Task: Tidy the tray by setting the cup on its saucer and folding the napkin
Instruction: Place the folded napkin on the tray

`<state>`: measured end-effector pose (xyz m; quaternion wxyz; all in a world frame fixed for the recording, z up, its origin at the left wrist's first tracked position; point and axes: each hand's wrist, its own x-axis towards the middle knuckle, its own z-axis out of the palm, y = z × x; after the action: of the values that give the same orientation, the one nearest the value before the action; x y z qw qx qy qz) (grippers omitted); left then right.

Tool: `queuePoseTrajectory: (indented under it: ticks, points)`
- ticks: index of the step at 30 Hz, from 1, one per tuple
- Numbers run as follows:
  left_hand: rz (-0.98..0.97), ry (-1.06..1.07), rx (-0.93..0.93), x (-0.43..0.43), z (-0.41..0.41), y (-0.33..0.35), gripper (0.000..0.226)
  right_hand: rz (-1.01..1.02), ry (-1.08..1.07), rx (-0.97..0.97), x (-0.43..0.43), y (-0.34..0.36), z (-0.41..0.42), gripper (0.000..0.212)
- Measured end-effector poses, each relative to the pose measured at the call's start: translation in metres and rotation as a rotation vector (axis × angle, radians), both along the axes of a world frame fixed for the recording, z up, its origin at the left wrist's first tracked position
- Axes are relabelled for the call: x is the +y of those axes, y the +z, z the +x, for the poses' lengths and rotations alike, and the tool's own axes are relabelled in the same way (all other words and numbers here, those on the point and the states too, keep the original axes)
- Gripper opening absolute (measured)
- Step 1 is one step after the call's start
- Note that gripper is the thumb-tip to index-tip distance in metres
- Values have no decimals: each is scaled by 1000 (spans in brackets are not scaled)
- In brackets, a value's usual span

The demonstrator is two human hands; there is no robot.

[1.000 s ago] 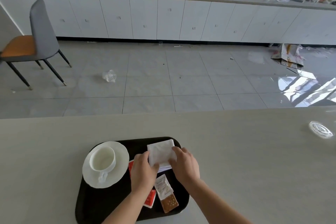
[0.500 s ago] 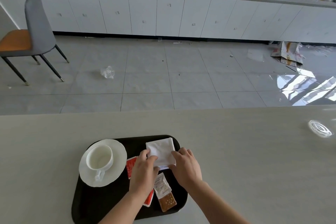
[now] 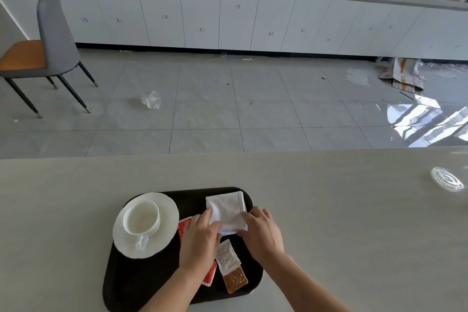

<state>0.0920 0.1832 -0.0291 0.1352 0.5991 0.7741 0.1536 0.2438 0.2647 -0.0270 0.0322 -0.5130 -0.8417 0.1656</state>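
Observation:
A black tray lies on the pale table near me. On its left, a white cup stands upright on a white saucer. At the tray's far right lies a folded white napkin. My left hand pinches the napkin's near left corner. My right hand presses on its near right edge. The napkin's near edge is hidden under my fingers.
A red packet lies partly under my left hand, and a biscuit packet sits between my wrists. A clear plastic lid rests on the table at far right. A chair stands on the floor beyond.
Both hands stay on the napkin and have shifted slightly along its near edge. The napkin lies flatter on the tray. The cup and saucer have not moved.

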Motion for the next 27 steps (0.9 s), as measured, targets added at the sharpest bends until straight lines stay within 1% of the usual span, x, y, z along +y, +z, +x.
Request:
queuePoseTrajectory:
  ticks: [3,7,10,11,14,16,18,20,24,27]
  points:
    - [32,-25,0,-1,-3,2,22,-5,2,-2,0,0,0,30]
    - [62,-25,-49,-10,-9,6,44,-41,17,-5,1,4,1,40]
    - [60,45,-106,-31,-16,3,52,7,12,69,-7,9,4,48]
    - [46,45,-101,-40,-19,0,55,41,12,114,-11,10,5,46]
    - [-31,-17,-64,-64,-26,-10,62,112,74,235,-33,12,3,26]
    - [-47,-54,-30,-71,-29,-11,62,108,172,256,-50,10,-2,19]
    - [-56,-44,-21,-75,-30,-7,59,90,278,235,-67,5,-7,19]
    - [-51,-38,-30,-83,-32,-4,56,80,353,174,-80,1,-9,22]
    - [-58,-71,-1,-104,-34,-7,51,64,403,51,-89,-2,-4,27]
    - [-77,-86,-19,-114,-35,-6,45,74,380,30,-88,-3,-2,37]
